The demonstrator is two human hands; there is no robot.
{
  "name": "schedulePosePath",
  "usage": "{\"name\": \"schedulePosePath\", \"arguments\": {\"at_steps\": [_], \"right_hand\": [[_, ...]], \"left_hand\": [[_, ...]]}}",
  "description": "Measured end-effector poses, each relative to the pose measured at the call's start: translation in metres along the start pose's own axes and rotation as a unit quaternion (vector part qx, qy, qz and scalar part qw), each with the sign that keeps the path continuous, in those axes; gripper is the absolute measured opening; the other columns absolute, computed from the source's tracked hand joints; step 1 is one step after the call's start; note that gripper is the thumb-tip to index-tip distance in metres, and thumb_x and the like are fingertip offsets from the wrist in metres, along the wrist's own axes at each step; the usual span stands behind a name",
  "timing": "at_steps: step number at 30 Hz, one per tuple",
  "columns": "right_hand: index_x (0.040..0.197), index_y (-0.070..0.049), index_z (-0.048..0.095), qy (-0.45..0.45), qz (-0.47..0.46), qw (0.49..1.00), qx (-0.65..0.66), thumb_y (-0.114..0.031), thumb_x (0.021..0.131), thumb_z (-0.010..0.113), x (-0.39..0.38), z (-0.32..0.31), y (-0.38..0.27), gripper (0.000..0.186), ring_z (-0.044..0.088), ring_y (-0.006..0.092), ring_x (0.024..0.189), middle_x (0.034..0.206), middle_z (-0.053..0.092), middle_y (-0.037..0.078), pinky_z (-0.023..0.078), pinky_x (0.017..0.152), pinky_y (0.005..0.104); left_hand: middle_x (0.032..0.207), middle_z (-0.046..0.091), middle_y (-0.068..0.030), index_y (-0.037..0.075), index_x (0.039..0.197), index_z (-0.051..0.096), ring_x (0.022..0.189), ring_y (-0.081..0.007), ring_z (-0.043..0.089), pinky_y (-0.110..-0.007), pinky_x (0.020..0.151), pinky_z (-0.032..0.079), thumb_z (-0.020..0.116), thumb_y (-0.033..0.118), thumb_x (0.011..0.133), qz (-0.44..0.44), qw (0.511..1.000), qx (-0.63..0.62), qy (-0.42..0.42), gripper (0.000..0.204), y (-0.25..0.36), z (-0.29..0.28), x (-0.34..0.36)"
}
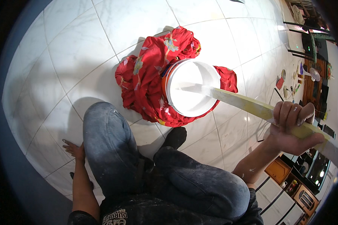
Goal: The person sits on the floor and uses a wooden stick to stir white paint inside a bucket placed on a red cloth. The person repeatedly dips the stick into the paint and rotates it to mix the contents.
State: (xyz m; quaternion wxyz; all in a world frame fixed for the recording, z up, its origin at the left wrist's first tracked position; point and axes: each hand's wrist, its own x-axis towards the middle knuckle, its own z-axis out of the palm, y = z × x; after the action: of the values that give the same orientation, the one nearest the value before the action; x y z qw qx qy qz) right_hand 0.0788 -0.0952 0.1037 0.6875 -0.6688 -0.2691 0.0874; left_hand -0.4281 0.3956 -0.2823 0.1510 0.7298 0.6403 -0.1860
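My right hand point(293, 123) grips a long, flat, pale yellow stick point(242, 103), whose far end lies inside a white bucket point(193, 105) coated or filled with something white; I cannot tell the depth. The bucket has an orange outer band and stands on a crumpled red floral cloth point(146, 75). Fingers spread, my left hand point(73, 150) rests on the tiled floor beside my bent left knee point(101, 123). White flecks mark my right hand and forearm.
White tiles point(75, 52) surround the cloth. My dark-socked foot point(174, 137) lies just below it. Along the right are small items on the floor, a dark-framed piece of furniture point(308, 35), wooden cabinets point(278, 168) and a black stove point(319, 168).
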Motion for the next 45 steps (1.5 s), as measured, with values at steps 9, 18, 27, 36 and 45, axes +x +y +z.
{"name": "schedulePosePath", "arguments": {"at_steps": [9,18,27,36,45], "right_hand": [[0.08,-0.011,0.049,0.321,0.029,0.935,0.151,-0.072,0.092,0.049,-0.051,-0.042,0.051,0.062,0.025,0.0076,0.046,0.05,0.028,-0.004,0.023,0.046,0.0242],[0.077,-0.012,0.047,0.398,-0.057,0.893,0.2,-0.058,0.087,0.066,-0.1,-0.064,0.04,0.051,0.028,0.0087,0.047,0.051,0.03,-0.005,0.026,0.047,0.0238],[0.075,-0.013,0.041,0.345,-0.114,0.911,0.195,-0.043,0.086,0.068,-0.106,-0.095,-0.032,0.041,0.03,0.0088,0.045,0.051,0.032,-0.004,0.028,0.046,0.024],[0.074,-0.014,0.039,0.234,-0.158,0.959,0.013,-0.067,0.088,0.052,-0.088,-0.056,-0.077,0.055,0.029,0.0098,0.038,0.047,0.028,-0.003,0.026,0.041,0.025],[0.081,-0.015,0.037,0.086,-0.007,0.996,0.009,-0.082,0.088,0.039,-0.058,0.011,-0.006,0.067,0.029,0.0094,0.042,0.049,0.032,-0.003,0.029,0.044,0.0254]], "left_hand": [[0.162,-0.014,-0.0274,0.026,0.158,-0.017,0.149,-0.053,-0.004,-0.068,0.116,0.013,0.087,0.048,0.067,-0.018,1.0,0.018,0.0,0.139,-0.002,0.003,0.008],[0.162,-0.012,-0.0278,0.026,0.157,-0.019,0.148,-0.0532,0.0,-0.067,0.115,0.019,0.082,0.052,0.074,-0.028,0.998,0.05,0.001,0.134,0.006,0.0,0.006],[0.163,-0.014,-0.0264,0.025,0.157,-0.018,0.149,-0.052,-0.002,-0.066,0.116,0.017,0.082,0.051,0.074,-0.016,0.996,0.089,0.006,0.133,-0.027,0.021,0.034],[0.163,-0.017,-0.0249,0.026,0.157,-0.02,0.149,-0.0511,-0.005,-0.066,0.117,0.014,0.083,0.051,0.073,-0.033,0.999,0.027,0.001,0.135,0.005,0.003,0.004],[0.163,-0.015,-0.026,0.025,0.157,-0.02,0.149,-0.0515,-0.004,-0.068,0.116,0.014,0.082,0.054,0.073,-0.033,0.999,0.035,-0.004,0.135,-0.012,0.004,0.012]]}}
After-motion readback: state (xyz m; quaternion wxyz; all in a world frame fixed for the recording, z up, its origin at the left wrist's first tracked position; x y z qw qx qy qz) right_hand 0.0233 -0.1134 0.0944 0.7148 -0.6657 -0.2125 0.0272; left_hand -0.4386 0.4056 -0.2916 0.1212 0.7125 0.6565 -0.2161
